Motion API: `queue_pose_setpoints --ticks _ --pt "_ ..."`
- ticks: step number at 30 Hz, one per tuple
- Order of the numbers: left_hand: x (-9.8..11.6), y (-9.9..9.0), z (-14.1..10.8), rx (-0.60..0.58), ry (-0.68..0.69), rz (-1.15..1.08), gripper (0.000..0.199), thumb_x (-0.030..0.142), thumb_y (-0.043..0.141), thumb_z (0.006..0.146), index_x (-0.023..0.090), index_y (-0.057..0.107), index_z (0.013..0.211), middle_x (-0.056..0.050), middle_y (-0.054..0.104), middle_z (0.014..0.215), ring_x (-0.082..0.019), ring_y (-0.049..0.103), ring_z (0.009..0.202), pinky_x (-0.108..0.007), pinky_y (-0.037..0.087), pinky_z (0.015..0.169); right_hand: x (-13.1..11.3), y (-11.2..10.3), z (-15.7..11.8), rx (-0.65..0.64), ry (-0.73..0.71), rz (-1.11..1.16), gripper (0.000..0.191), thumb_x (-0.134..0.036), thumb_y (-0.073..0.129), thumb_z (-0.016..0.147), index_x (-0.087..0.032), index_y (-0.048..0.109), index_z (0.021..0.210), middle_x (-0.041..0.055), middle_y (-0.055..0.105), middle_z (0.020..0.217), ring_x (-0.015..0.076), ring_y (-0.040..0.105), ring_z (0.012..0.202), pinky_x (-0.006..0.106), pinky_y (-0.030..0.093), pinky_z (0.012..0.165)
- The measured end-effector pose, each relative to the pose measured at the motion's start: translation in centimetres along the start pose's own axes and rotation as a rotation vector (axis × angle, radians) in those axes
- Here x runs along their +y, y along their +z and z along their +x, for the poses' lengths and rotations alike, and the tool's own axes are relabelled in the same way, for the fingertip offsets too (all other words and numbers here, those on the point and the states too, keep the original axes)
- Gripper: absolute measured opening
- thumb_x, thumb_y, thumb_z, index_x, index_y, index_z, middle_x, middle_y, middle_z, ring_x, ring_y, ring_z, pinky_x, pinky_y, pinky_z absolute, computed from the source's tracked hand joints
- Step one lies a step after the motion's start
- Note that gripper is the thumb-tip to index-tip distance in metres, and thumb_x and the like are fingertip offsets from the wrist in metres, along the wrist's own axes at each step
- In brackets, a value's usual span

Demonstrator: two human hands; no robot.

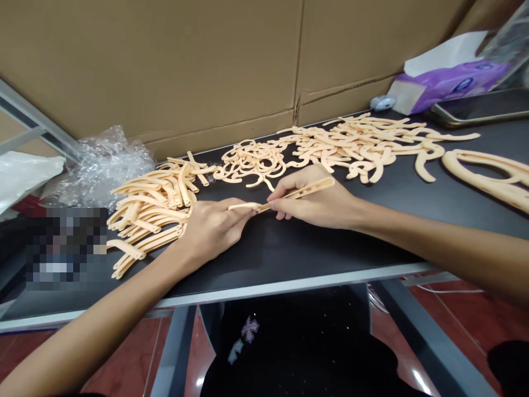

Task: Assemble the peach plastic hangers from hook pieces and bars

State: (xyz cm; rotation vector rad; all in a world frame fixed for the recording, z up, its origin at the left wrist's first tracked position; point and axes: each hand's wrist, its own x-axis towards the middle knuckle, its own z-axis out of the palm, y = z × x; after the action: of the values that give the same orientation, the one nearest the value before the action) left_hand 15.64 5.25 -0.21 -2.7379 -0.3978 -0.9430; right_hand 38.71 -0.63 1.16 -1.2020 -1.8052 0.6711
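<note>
Between the two hands lies one slim peach plastic strip [297,193], held just above the black surface [314,253]. The fingers [243,212] of the left hand [210,231] pinch its thin end, and those of the right hand [314,198] close around its wider part. The strip looks light and stiff yet springy, and its narrow end may be fragile, so the wider body seems the safer place to take hold.

Behind the hands lie three loose heaps, too many pieces to count: straight strips [149,209], small curled pieces [250,160], and hooked pieces [355,146]. At the right lie at least two larger looped pieces [483,176], and one bag of bubble wrap [105,168] sits beyond the straight strips.
</note>
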Motion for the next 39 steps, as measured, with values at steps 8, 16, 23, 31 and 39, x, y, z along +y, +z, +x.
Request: queue_pose_setpoints --ticks 8,16,23,31,39 --pt "-0.5 -0.1 0.3 -0.063 -0.013 -0.004 0.015 0.023 0.064 0.1 0.02 0.079 0.1 -0.002 0.082 0.092 -0.014 0.077 0.071 -0.021 0.051 0.057 -0.4 0.2 0.6 -0.019 0.282 0.252 0.011 -0.008 0.067 0.069 -0.016 0.073 0.063 0.0023 0.069 0.053 0.0132 0.064 0.047 0.023 0.053 0.049" --pt "-0.5 0.1 -0.1 -0.004 -0.052 0.052 0.016 0.026 0.064 0.1 0.018 0.077 0.105 -0.005 0.081 0.097 -0.015 0.076 0.076 -0.022 0.052 0.061 0.0 -0.4 1.5 0.064 0.532 0.634 0.008 -0.007 0.076 0.067 -0.013 0.07 0.065 0.0078 0.071 0.063 0.0154 0.069 0.055 0.023 0.055 0.051" --pt "-0.8 0.0 -0.1 0.05 -0.112 0.133 0.023 0.03 0.064 0.1 0.018 0.076 0.114 -0.003 0.079 0.079 -0.014 0.072 0.064 -0.023 0.05 0.059 0.0 -2.0 2.0 0.228 0.528 0.808 0.01 -0.012 0.065 0.082 -0.018 0.063 0.075 0.0054 0.07 0.072 0.0132 0.065 0.062 0.025 0.055 0.061" --pt "-1.2 0.4 -0.2 0.057 -0.219 -0.001 0.016 0.021 0.059 0.101 0.015 0.068 0.111 -0.006 0.079 0.095 -0.017 0.075 0.08 -0.026 0.058 0.074 -0.1 -1.8 1.8 0.114 0.476 0.832 0.022 -0.041 0.072 0.086 -0.019 0.067 0.089 0.0104 0.076 0.094 0.0204 0.071 0.08 0.03 0.056 0.067" --pt "-2.4 0.3 -0.4 0.089 -0.29 -0.029 0.021 0.021 0.053 0.102 0.015 0.066 0.117 -0.008 0.077 0.103 -0.016 0.074 0.083 -0.026 0.059 0.075 1.4 -3.7 2.6 0.528 0.288 0.66 0.027 -0.047 0.074 0.085 -0.026 0.061 0.096 0.0071 0.07 0.111 0.0224 0.066 0.102 0.03 0.054 0.069"
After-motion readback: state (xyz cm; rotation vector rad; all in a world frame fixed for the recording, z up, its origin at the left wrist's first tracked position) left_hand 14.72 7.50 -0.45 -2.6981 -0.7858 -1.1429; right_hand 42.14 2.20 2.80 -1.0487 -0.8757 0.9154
